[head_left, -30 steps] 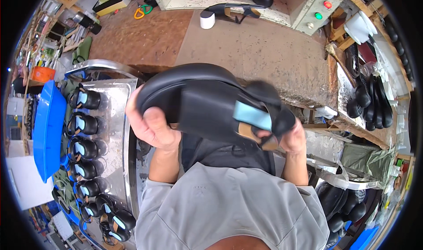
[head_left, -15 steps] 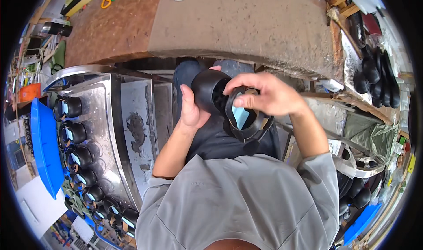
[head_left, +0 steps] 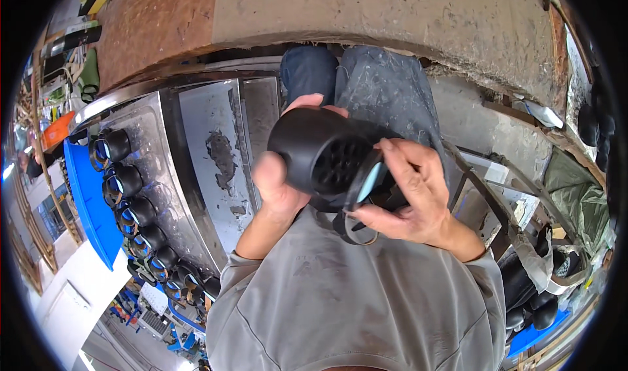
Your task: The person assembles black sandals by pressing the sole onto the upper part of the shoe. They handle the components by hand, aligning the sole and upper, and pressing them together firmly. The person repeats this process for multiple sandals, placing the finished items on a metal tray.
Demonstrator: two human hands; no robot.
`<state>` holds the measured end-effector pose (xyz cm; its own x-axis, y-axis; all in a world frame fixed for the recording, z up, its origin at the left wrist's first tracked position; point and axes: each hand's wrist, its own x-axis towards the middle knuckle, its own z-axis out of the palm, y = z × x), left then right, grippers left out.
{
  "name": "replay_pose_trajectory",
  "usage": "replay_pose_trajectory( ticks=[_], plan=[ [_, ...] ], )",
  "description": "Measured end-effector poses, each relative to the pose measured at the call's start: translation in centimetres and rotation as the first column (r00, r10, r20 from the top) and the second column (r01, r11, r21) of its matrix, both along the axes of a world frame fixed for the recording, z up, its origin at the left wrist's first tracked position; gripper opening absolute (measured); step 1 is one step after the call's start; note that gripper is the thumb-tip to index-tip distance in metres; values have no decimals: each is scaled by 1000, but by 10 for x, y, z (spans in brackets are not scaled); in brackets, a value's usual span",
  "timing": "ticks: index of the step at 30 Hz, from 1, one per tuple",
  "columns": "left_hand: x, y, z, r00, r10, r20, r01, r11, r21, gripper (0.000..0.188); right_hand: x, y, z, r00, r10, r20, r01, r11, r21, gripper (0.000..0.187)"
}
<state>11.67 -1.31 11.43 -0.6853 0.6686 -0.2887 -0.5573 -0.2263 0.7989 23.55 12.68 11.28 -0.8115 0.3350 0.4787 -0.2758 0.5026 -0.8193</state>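
Note:
Over my lap I hold a black rounded cap (head_left: 294,142), smooth outside, with a dimpled dark face turned to the right. My left hand (head_left: 280,194) is wrapped round its closed end, with the thumb in front and fingertips showing behind. With its thumb and fingers, my right hand (head_left: 424,191) grips the black rim (head_left: 356,191) at the cap's right end. A light blue piece (head_left: 371,180) shows inside that rim. Below it hangs a thin strap loop (head_left: 356,235). The exact kind of cap cannot be made out.
On my left, several similar black caps (head_left: 140,209) line a metal-topped stand (head_left: 173,152) beside a blue tray (head_left: 91,207). A worn workbench (head_left: 379,18) runs across ahead of my knees. A green sheet (head_left: 572,194) and more black pieces (head_left: 543,309) lie to the right.
The cap has turned and come nearer, so its dimpled face shows more. My right hand has moved from the rim's top to its right side. The view has shifted.

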Motion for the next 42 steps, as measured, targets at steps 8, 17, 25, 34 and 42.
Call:
replay_pose_trajectory(
  ticks=[8, 17, 25, 34, 42],
  plan=[
    [1, 2, 11, 994, -105, 14, 106, 994, -40, 107, 1, 9, -1, 997, 61, 38, -60, 998, -26, 84],
    [7, 7, 14, 991, -126, -36, 121, 986, -117, 112, 4, 18, 4, 994, 95, 46, -94, 995, -32, 85],
    [7, 8, 19, 983, -164, -85, 147, 974, -175, 112, 5, 20, 4, 991, 127, 51, -128, 992, 2, 88],
    [6, 0, 15, 951, -189, -243, 126, 959, -253, 112, 7, 20, 6, 982, 155, 109, -160, 987, 34, 90],
    [13, -5, 22, 839, -130, -528, 17, 977, -213, 90, 14, 20, 4, 976, 166, 142, -180, 980, 88, 90]
  ],
)
